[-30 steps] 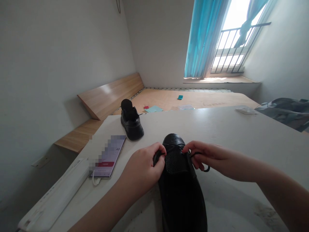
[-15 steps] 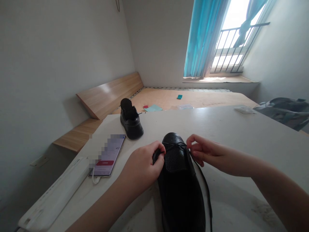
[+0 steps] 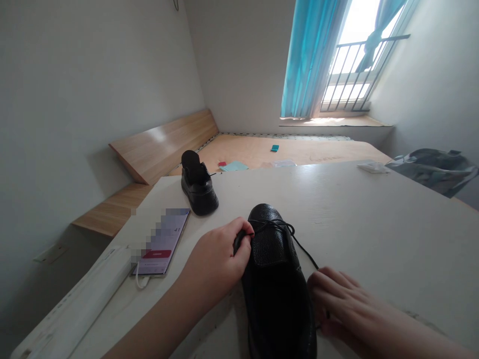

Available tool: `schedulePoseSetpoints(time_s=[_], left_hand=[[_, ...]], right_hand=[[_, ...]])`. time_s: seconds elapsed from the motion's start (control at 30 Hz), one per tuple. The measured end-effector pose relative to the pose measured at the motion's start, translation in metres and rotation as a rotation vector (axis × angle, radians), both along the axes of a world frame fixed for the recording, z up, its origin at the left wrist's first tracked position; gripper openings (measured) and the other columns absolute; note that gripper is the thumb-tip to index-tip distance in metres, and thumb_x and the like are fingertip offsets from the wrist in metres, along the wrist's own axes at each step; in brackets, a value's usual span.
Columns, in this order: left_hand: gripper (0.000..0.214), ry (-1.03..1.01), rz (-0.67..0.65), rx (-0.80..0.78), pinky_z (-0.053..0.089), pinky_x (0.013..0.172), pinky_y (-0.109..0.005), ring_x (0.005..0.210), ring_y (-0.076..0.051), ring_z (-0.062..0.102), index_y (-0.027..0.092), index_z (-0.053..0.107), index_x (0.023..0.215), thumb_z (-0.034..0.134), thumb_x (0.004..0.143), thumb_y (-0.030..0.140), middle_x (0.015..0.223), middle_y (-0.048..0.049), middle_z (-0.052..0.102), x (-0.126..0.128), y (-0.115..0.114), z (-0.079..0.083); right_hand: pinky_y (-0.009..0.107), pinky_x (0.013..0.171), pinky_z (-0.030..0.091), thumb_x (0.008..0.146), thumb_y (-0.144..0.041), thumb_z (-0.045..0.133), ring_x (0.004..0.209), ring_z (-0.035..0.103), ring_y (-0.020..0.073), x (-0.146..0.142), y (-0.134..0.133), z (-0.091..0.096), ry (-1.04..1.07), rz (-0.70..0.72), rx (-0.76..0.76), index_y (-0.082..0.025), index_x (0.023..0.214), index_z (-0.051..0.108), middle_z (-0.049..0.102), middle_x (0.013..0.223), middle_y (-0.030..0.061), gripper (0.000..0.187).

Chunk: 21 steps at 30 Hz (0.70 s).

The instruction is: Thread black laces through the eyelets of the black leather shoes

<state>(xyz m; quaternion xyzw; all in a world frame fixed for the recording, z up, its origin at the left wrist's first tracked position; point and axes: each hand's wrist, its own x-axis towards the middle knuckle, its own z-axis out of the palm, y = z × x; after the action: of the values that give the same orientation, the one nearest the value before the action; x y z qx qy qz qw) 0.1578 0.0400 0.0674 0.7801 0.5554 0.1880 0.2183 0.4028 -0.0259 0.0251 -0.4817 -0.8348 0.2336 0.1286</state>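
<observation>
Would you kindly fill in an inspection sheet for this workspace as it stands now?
Surface: white table, light reflecting off its far side.
Job's things: near black shoe, lace across its front; second black shoe farther off.
Clutter: phone, long white object, clear packet.
Hands: left hand grips the near black shoe's edge; right hand at the lace, grasp hidden.
Cables: white cable at the phone.
Surroundings: blue curtain, barred window, wooden board.

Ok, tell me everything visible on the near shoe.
The near shoe is black, in what looks like grained leather, its rounded toe pointing away from the person. It sits upright on the white table, heel end cut off by the frame. Its opening is dark inside; ahead lies a broad tongue, with thin black lace across its front. The left hand pinches its left edge; the lace runs into the right hand.
</observation>
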Motion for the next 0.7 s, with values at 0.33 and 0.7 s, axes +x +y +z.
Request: schedulePoseSetpoints(time_s=[0.33,0.7], left_hand=[[0.017,0.004,0.001,-0.004,0.035,0.063,-0.027,0.072,-0.017,0.059,0.023,0.060,0.091,0.044,0.088,0.026,0.080,0.0012,0.066,0.001,0.000,0.001],[0.017,0.006,-0.001,-0.010,0.034,0.063,-0.028,0.072,-0.017,0.058,0.023,0.059,0.091,0.043,0.088,0.026,0.081,0.0010,0.066,0.000,0.000,0.001]], right_hand=[[0.027,0.060,0.038,0.098,-0.033,0.031,0.060,0.051,0.0136,-0.004,0.047,0.028,0.101,-0.230,-0.077,-0.022,0.084,0.040,0.058,0.066,-0.0013,0.020],[0.026,0.056,0.033,0.096,-0.030,0.034,0.061,0.054,0.0157,-0.020,0.052,0.033,-0.051,-0.231,0.011,-0.021,0.083,0.044,0.064,0.072,0.0020,0.019]])
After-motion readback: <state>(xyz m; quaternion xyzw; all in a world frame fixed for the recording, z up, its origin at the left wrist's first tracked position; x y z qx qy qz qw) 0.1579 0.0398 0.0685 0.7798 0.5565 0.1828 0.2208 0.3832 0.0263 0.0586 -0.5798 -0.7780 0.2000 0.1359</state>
